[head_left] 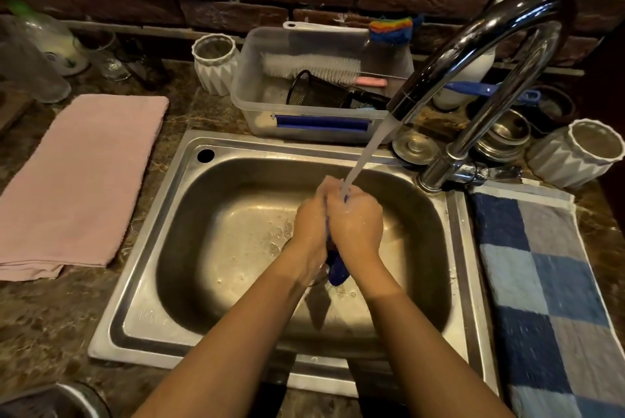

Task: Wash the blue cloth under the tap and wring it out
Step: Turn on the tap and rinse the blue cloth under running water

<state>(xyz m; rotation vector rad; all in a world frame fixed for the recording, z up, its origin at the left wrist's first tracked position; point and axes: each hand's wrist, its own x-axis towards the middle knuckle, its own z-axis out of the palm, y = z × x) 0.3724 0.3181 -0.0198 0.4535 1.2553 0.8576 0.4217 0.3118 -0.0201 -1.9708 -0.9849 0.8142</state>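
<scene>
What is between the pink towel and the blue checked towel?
The head view shows the steel sink there, with both hands rubbing the blue cloth inside.

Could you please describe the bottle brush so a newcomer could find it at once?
Behind the sink stands a clear tub. The bottle brush lies across it, the only thing there with long white bristles and a pink handle.

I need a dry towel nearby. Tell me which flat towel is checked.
The checked towel, blue and grey squares, lies right of the sink. The pink towel on the left is plain.
</scene>
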